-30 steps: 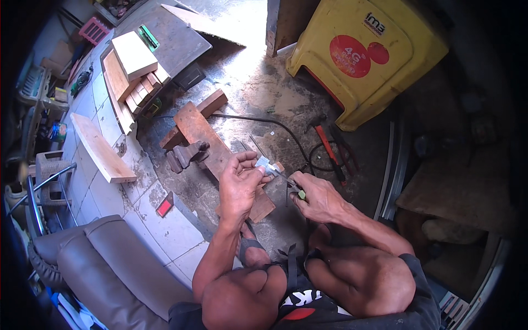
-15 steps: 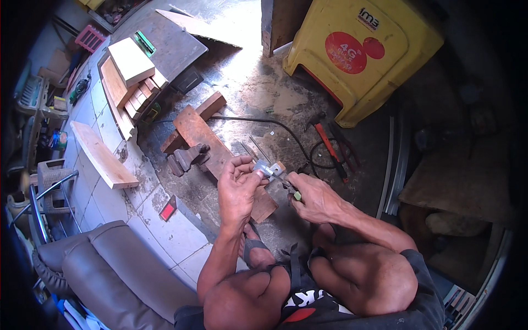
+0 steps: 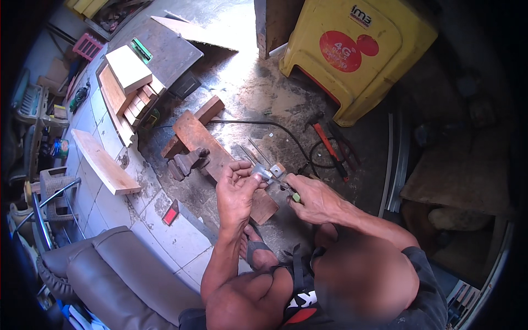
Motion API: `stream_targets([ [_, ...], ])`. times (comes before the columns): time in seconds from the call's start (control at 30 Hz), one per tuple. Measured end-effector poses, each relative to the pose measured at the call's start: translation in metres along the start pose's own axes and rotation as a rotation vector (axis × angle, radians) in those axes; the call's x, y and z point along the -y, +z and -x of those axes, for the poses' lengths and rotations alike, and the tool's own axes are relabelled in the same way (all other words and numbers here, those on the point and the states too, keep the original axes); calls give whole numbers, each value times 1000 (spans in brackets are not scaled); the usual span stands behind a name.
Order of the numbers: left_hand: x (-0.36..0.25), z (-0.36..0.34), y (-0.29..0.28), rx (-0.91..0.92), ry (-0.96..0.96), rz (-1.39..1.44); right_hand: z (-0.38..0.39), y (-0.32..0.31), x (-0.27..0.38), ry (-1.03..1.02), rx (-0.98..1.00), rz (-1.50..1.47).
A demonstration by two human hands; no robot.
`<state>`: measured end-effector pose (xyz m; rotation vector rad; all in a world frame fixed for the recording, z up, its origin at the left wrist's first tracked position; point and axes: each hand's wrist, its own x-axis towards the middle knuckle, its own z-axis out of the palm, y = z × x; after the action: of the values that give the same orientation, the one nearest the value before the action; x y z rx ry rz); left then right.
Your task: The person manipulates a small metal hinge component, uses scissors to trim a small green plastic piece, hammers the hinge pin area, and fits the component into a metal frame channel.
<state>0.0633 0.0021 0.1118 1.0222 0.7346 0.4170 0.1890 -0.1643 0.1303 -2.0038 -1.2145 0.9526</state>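
Near the frame's centre the left hand (image 3: 235, 191) holds a pinch; just right of it the right hand (image 3: 312, 198) curls inward.

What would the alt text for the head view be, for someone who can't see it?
Bare hands seen from above: the left hand holds a small pale piece while the right hand grips a green-handled tool close to it. Nearby are a wooden plank, an orange-handled hammer and a yellow stool.

A small silvery piece (image 3: 264, 172) is held tilted, just beside a partly hidden green-handled tool (image 3: 296, 197).
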Motion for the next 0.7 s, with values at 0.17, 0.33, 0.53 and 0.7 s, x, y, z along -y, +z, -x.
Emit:
stream_targets([
  [0.17, 0, 0, 1, 1, 7, 3, 0, 1, -1, -9, -17, 22],
  [0.33, -1, 1, -1, 15, 10, -8, 0, 1, -4, -14, -9, 29],
  [0.53, -3, 1, -1, 21, 15, -34, 0, 2, -5, -20, -6, 25],
  [0.7, -3, 1, 1, 14, 19, -19, 1, 2, -4, -18, -18, 34],
])
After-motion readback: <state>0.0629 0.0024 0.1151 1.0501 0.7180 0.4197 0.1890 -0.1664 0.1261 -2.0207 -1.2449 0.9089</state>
